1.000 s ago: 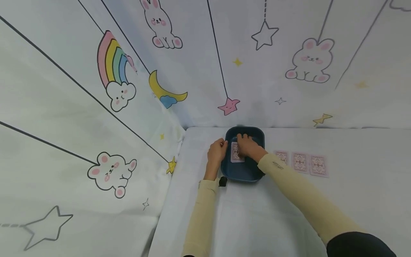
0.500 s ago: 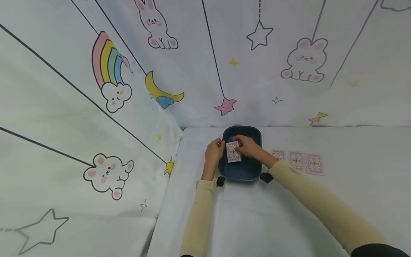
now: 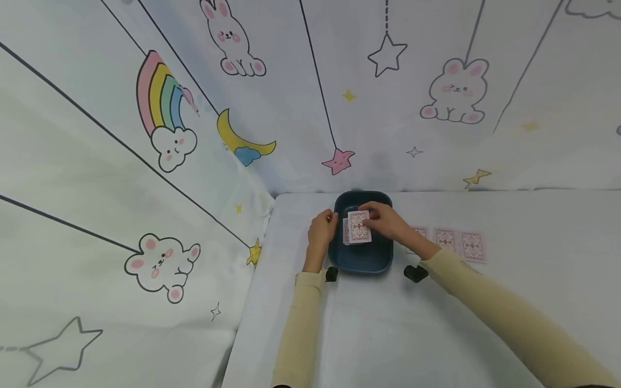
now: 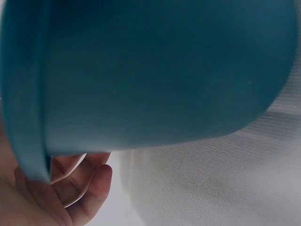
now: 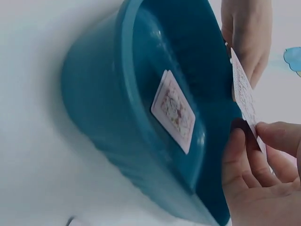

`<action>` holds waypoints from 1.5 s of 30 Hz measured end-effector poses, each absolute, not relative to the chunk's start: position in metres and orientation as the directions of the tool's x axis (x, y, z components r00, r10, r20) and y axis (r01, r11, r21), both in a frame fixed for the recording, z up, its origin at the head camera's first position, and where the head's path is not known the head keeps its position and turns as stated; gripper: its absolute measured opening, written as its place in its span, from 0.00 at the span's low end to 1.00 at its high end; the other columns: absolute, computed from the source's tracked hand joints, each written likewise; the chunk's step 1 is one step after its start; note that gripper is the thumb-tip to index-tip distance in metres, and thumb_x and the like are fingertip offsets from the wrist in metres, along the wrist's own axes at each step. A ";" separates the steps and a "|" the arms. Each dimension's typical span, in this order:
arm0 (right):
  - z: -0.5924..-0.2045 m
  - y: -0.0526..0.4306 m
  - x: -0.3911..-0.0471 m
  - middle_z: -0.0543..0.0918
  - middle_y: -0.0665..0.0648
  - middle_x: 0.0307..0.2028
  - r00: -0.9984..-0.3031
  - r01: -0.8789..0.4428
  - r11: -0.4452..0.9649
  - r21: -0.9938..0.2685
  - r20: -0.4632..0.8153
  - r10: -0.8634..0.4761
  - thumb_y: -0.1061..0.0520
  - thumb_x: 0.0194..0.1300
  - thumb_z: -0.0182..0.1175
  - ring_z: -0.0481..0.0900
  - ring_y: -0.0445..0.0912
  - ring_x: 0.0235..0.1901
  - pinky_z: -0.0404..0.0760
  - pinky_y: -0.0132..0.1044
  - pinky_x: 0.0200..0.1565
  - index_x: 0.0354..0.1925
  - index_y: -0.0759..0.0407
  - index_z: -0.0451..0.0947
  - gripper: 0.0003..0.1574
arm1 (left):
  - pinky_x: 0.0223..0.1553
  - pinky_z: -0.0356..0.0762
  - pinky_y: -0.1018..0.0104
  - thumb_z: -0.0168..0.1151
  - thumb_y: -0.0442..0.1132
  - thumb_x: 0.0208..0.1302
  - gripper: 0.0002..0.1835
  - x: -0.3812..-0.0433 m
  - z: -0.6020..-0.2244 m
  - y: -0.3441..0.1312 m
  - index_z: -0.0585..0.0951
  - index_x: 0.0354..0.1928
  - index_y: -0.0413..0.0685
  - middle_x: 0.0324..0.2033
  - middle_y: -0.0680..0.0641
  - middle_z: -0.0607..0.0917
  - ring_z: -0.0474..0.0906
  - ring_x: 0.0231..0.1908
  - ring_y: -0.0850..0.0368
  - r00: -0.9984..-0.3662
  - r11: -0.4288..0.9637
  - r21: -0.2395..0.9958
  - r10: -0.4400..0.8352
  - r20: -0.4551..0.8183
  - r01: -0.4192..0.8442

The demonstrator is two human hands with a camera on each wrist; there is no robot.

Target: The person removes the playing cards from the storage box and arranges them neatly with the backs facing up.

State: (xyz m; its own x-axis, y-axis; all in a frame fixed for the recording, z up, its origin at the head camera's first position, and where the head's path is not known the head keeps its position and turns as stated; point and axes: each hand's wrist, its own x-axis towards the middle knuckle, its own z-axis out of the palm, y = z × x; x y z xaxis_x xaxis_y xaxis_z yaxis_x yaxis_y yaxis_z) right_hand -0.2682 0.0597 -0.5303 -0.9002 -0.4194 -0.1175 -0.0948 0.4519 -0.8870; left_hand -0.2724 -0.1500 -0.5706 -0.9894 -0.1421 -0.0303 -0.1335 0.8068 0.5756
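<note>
A dark blue plastic basin [image 3: 361, 264] with rounded corners stands on the white table. My left hand [image 3: 322, 231] grips its left rim, and in the left wrist view its fingers [image 4: 96, 188] curl beneath the rim. A playing card [image 3: 359, 226], its red patterned back showing, is held up over the basin by my right hand [image 3: 388, 221]. The right wrist view shows thumb and fingers pinching that card's edge. Beneath it, a few stacked cards [image 5: 176, 113] with the same pattern lie face down on the basin's floor.
To the right of the basin, three face-down cards [image 3: 473, 247] lie in a row on the white cloth [image 3: 388, 328], the nearest partly behind the right forearm. A wall sheet [image 3: 291, 108] printed with cartoon rabbits and stars rises behind and at the left.
The right hand has lifted a card off those in the basin and moved it slightly right, uncovering the cards beneath. The left hand stays at the rim. The head view has shifted a little.
</note>
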 end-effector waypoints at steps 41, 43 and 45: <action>-0.541 0.173 -0.250 0.82 0.67 0.43 -0.944 -0.045 0.525 -0.850 -0.135 -0.299 0.54 0.75 0.57 0.82 0.55 0.41 0.82 0.54 0.50 0.71 0.56 0.65 0.30 | 0.23 0.63 0.66 0.51 0.51 0.77 0.16 -0.268 -0.570 -0.148 0.77 0.35 0.49 0.25 0.48 0.79 0.72 0.22 0.57 -0.989 0.793 0.592 -0.144 -0.044 -0.142; -0.540 0.178 -0.248 0.82 0.68 0.46 -0.947 -0.034 0.530 -0.848 -0.142 -0.288 0.53 0.76 0.56 0.82 0.55 0.42 0.82 0.54 0.50 0.72 0.55 0.64 0.30 | 0.22 0.64 0.66 0.51 0.51 0.77 0.16 -0.268 -0.569 -0.148 0.77 0.35 0.49 0.25 0.48 0.79 0.73 0.22 0.57 -0.989 0.793 0.593 -0.141 -0.044 -0.140; -0.539 0.183 -0.247 0.81 0.69 0.49 -0.948 -0.024 0.534 -0.845 -0.151 -0.281 0.52 0.76 0.56 0.82 0.55 0.43 0.82 0.52 0.50 0.72 0.55 0.64 0.31 | 0.23 0.64 0.66 0.51 0.51 0.77 0.16 -0.268 -0.569 -0.147 0.77 0.35 0.49 0.25 0.48 0.80 0.73 0.22 0.57 -0.989 0.792 0.595 -0.139 -0.045 -0.138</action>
